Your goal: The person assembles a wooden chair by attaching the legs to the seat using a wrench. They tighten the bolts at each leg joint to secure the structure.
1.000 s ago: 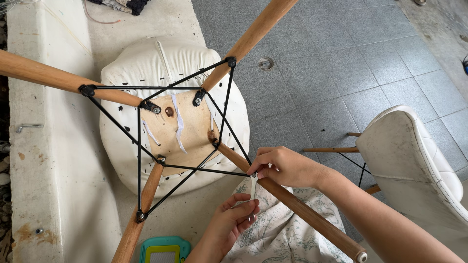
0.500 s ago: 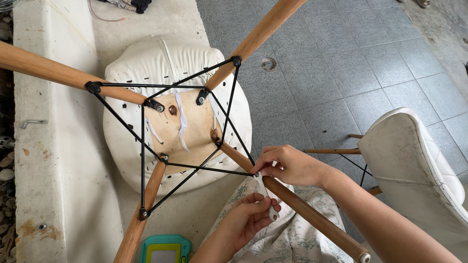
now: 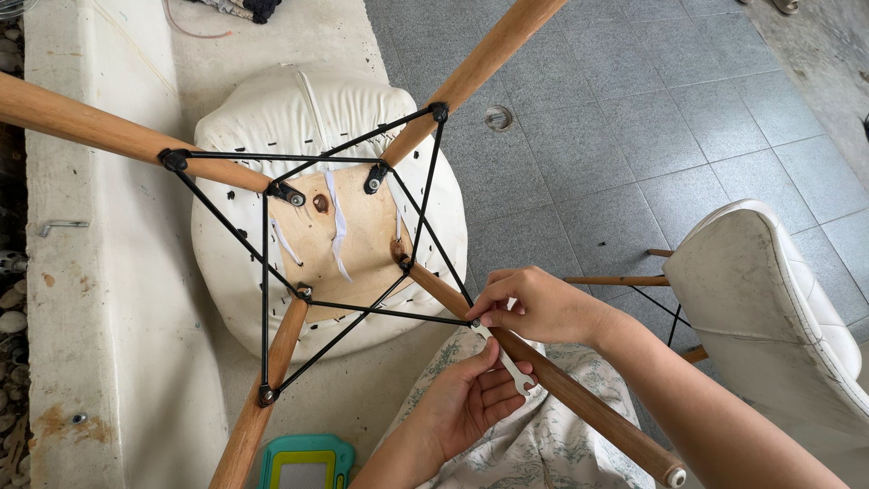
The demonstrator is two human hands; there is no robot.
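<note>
Two hands work at the lower middle of the frame in the head view, on an upturned chair (image 3: 317, 208) whose white padded seat lies face down on a pale concrete ledge (image 3: 118, 299). Four wooden legs point up and outward, tied together by thin black metal braces (image 3: 362, 311). The right hand (image 3: 534, 306) is closed in a pinch at the spot where a brace meets the lower-right wooden leg (image 3: 561, 389), fingertips pressed on the small fastener there. Just below it, the left hand (image 3: 466, 398) is curled around a small flat white wrench (image 3: 509, 365), whose upper end reaches up to the same joint while its forked end rests against the fingers. A floral-patterned cloth (image 3: 543, 435) lies beneath both hands. At the bottom edge, left of the hands, a small teal and yellow drawing board (image 3: 306, 464) rests on the ledge. A second white chair (image 3: 769, 308) stands upright at the right on the grey tiled floor (image 3: 634, 118).
</note>
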